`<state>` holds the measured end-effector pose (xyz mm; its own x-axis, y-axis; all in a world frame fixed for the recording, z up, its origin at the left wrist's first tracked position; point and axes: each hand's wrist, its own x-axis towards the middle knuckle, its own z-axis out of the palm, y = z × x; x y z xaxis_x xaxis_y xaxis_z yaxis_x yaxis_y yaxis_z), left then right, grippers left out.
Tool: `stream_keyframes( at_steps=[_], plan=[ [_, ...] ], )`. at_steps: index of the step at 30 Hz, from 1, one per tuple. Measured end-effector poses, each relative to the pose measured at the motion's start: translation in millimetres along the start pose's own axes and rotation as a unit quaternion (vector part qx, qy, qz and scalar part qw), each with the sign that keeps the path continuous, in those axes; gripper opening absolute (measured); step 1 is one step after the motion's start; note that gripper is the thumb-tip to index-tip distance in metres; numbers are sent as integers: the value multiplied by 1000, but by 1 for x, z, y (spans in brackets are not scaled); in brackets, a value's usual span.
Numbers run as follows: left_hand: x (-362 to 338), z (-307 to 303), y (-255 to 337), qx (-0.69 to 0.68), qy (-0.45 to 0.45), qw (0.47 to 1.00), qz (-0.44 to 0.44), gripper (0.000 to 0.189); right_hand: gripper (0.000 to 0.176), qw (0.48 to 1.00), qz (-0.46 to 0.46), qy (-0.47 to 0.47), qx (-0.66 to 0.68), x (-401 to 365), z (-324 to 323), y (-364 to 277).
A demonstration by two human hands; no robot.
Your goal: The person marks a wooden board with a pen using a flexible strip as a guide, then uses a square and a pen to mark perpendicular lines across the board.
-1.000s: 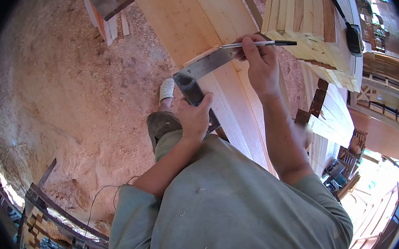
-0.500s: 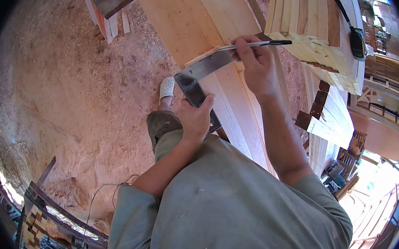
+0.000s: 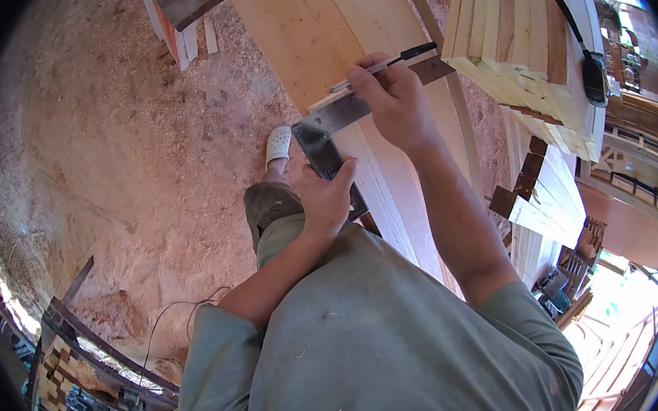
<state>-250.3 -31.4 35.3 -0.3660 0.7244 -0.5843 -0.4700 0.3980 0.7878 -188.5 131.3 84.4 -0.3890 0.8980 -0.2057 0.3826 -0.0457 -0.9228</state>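
My left hand (image 3: 327,198) is wrapped round the dark stock of a try square (image 3: 316,145), held against the near side of the boards. Its steel blade (image 3: 343,113) lies across the wooden boards (image 3: 306,35). My right hand (image 3: 398,105) pinches a pen (image 3: 401,58) with a white barrel and a black end. The pen's tip points left, close along the blade's far edge. The fingers of my right hand hang over the blade and hide part of it.
A stack of planks (image 3: 510,41) stands to the right, with a black-handled tool (image 3: 593,77) on its far side. More cut timber (image 3: 547,194) lies below it. Sawdust covers the floor (image 3: 128,145) at left, where a cable (image 3: 155,322) runs. A white clog (image 3: 277,145) shows beside the boards.
My right hand has moved left along the blade with the pen, which now tilts with its black end higher. My left hand and the try square have stayed nearly in place.
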Motion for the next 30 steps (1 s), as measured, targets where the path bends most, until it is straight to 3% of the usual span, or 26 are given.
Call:
stream_keyframes(
  at_steps=[7,13,17,19,23,25,30],
  plan=[
    [2,2,-6,17,39,999,27,21,20,992,47,-71,-94,-2,3,-16],
    [1,3,2,5,29,1000,0,21,19,990,44,-104,-79,-2,9,-5],
    [3,3,-3,6,32,999,7,20,20,990,22,-77,-114,0,-2,-7],
    [2,4,-2,4,37,999,3,20,25,989,-10,7,-145,4,-6,-1],
    [2,6,-3,9,64,998,7,21,25,991,-6,4,-133,4,-1,-10],
    [1,4,0,12,44,999,-8,18,23,986,32,-53,-156,-1,1,-24],
    [1,5,-4,0,28,999,-40,18,21,973,3,7,-229,2,-4,-27]
  ],
)
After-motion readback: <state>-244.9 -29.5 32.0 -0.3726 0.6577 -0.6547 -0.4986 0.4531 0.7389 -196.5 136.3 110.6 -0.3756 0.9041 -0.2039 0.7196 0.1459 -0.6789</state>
